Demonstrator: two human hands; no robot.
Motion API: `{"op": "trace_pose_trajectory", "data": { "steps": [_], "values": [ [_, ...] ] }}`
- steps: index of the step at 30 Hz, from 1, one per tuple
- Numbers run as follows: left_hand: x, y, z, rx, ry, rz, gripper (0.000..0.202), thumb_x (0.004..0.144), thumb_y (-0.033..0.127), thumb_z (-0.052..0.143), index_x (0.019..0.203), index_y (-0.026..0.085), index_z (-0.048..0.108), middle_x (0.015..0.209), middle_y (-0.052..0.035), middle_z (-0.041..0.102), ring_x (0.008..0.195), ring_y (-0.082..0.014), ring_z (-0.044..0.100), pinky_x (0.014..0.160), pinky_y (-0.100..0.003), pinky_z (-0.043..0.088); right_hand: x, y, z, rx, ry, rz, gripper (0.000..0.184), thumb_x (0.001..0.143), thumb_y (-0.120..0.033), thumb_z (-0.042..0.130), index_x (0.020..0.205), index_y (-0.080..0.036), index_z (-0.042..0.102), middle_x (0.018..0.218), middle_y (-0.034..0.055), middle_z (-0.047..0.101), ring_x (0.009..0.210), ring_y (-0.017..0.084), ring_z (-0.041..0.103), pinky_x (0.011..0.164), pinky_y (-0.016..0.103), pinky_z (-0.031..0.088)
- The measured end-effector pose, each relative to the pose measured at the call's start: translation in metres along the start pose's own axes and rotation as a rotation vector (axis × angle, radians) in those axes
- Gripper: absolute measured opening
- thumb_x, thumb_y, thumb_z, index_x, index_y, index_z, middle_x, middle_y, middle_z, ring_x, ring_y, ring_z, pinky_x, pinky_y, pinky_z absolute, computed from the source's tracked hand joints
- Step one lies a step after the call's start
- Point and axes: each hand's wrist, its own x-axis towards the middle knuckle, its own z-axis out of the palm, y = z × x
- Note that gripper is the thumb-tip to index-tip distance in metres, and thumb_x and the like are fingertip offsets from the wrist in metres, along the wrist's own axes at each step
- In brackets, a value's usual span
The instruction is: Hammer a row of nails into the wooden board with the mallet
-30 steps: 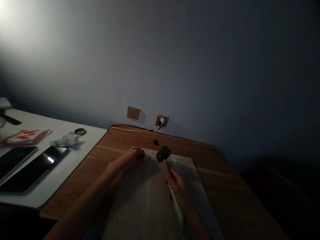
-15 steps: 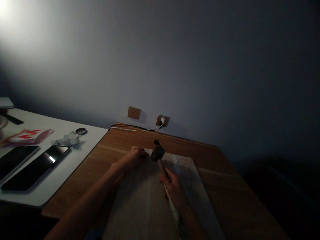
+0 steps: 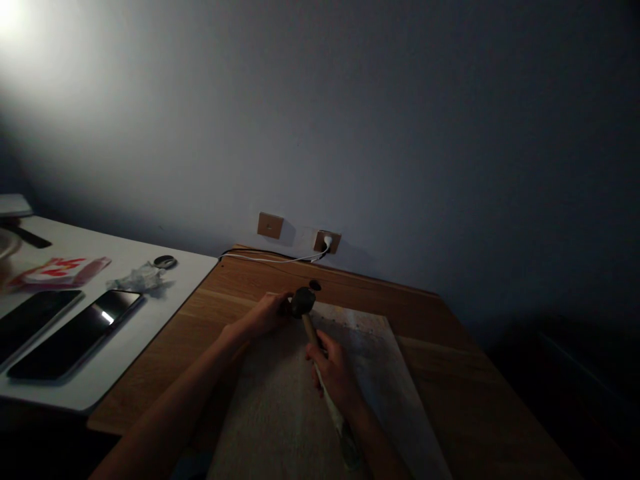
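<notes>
My right hand (image 3: 333, 367) is wrapped round the wooden handle of a hammer (image 3: 303, 303) with a rounded dark head. The hammer's head is over the far left part of a pale wooden board (image 3: 285, 400), right beside the fingers of my left hand (image 3: 270, 312). Those fingers are drawn together at the board's far left corner. What they pinch, if anything, is hidden behind the hammer head and too dark to make out. Several small dark dots (image 3: 353, 325) run in a row along the board's far edge.
The board lies on a brown wooden table (image 3: 450, 373) against the wall. Two phones (image 3: 75, 337), a crumpled clear wrapper (image 3: 143, 277), a dark round object (image 3: 165, 262) and a red-and-white packet (image 3: 65, 270) are on the white table at left. A plugged-in cable (image 3: 300, 257) runs along the back.
The hammer and my right hand have moved left, bringing the hammer head up against my left fingers. My left hand stays at the board's far left corner.
</notes>
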Motion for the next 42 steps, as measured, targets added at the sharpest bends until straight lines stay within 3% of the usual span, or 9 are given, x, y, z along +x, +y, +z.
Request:
{"op": "trace_pose_trajectory", "data": {
  "steps": [4, 10, 16, 20, 27, 33, 38, 40, 42],
  "values": [
    [0.000, -0.001, 0.000, -0.004, 0.005, 0.019, 0.044, 0.072, 0.007, 0.066, 0.116, 0.014, 0.067, 0.093, -0.0057, 0.076, 0.077, -0.0194, 0.069, 0.069, -0.025, 0.048, 0.000, -0.002, 0.002, -0.003, 0.002, -0.005, 0.025, 0.088, -0.045, 0.052, 0.089, -0.020, 0.054, 0.074, -0.0063, 0.055, 0.033, 0.003, 0.043, 0.028, 0.017, 0.029],
    [0.000, -0.002, -0.001, -0.032, -0.005, -0.001, 0.049, 0.072, 0.004, 0.065, 0.121, 0.014, 0.065, 0.084, -0.0025, 0.075, 0.071, -0.0168, 0.067, 0.067, -0.023, 0.048, 0.000, -0.004, 0.002, -0.007, 0.007, 0.000, 0.024, 0.087, -0.044, 0.053, 0.087, -0.020, 0.054, 0.069, -0.0074, 0.052, 0.033, 0.004, 0.042, 0.028, 0.017, 0.030],
    [0.000, -0.004, 0.001, -0.046, 0.014, 0.026, 0.048, 0.072, 0.006, 0.066, 0.119, 0.014, 0.066, 0.089, -0.0035, 0.075, 0.075, -0.0170, 0.068, 0.067, -0.023, 0.048, 0.002, 0.001, 0.001, 0.001, 0.002, 0.005, 0.028, 0.088, -0.045, 0.053, 0.094, -0.019, 0.057, 0.069, -0.0069, 0.054, 0.033, 0.004, 0.042, 0.028, 0.017, 0.030],
    [0.000, -0.004, 0.001, -0.055, 0.008, -0.003, 0.050, 0.071, 0.003, 0.064, 0.120, 0.013, 0.066, 0.079, -0.0007, 0.073, 0.067, -0.0152, 0.066, 0.064, -0.022, 0.048, 0.002, 0.001, 0.001, 0.003, 0.009, 0.000, 0.027, 0.088, -0.046, 0.053, 0.091, -0.020, 0.056, 0.071, -0.0063, 0.055, 0.034, 0.004, 0.043, 0.028, 0.017, 0.030],
    [0.001, -0.006, 0.000, -0.039, 0.003, 0.014, 0.056, 0.071, 0.003, 0.062, 0.126, 0.013, 0.064, 0.079, -0.0014, 0.075, 0.068, -0.0153, 0.068, 0.067, -0.023, 0.050, 0.003, 0.001, 0.002, 0.010, 0.041, -0.005, 0.027, 0.086, -0.047, 0.053, 0.089, -0.020, 0.055, 0.072, -0.0069, 0.053, 0.033, 0.004, 0.043, 0.027, 0.017, 0.030],
    [-0.001, -0.005, -0.001, -0.031, 0.001, 0.007, 0.051, 0.074, 0.006, 0.062, 0.124, 0.014, 0.065, 0.084, -0.0025, 0.076, 0.073, -0.0168, 0.070, 0.069, -0.024, 0.051, -0.003, -0.002, -0.001, 0.070, 0.047, 0.024, 0.028, 0.081, -0.047, 0.063, 0.087, -0.020, 0.058, 0.067, -0.0065, 0.056, 0.032, 0.005, 0.042, 0.027, 0.018, 0.030],
    [-0.001, -0.008, -0.001, -0.039, -0.010, 0.014, 0.049, 0.076, 0.008, 0.064, 0.125, 0.015, 0.065, 0.094, -0.0057, 0.078, 0.084, -0.0172, 0.072, 0.080, -0.026, 0.054, -0.024, -0.002, -0.013, 0.200, 0.196, 0.089, 0.038, 0.084, -0.061, 0.054, 0.082, -0.023, 0.054, 0.046, -0.0084, 0.046, 0.035, 0.010, 0.041, 0.032, 0.019, 0.032],
    [-0.001, -0.008, -0.001, -0.030, -0.011, 0.006, 0.047, 0.077, 0.009, 0.063, 0.123, 0.015, 0.065, 0.094, -0.0057, 0.078, 0.083, -0.0167, 0.072, 0.081, -0.026, 0.054, -0.040, 0.003, -0.027, 0.274, 0.316, 0.114, 0.045, 0.083, -0.068, 0.052, 0.087, -0.023, 0.057, 0.049, -0.0063, 0.051, 0.036, 0.012, 0.044, 0.033, 0.022, 0.034],
    [-0.001, -0.006, -0.001, -0.026, -0.015, -0.003, 0.048, 0.076, 0.009, 0.062, 0.123, 0.015, 0.066, 0.094, -0.0053, 0.078, 0.082, -0.0163, 0.072, 0.080, -0.026, 0.055, -0.058, 0.015, -0.045, 0.313, 0.455, 0.110, 0.051, 0.079, -0.072, 0.059, 0.097, -0.024, 0.063, 0.061, -0.0011, 0.063, 0.045, 0.016, 0.055, 0.038, 0.027, 0.043]
  ]
}}
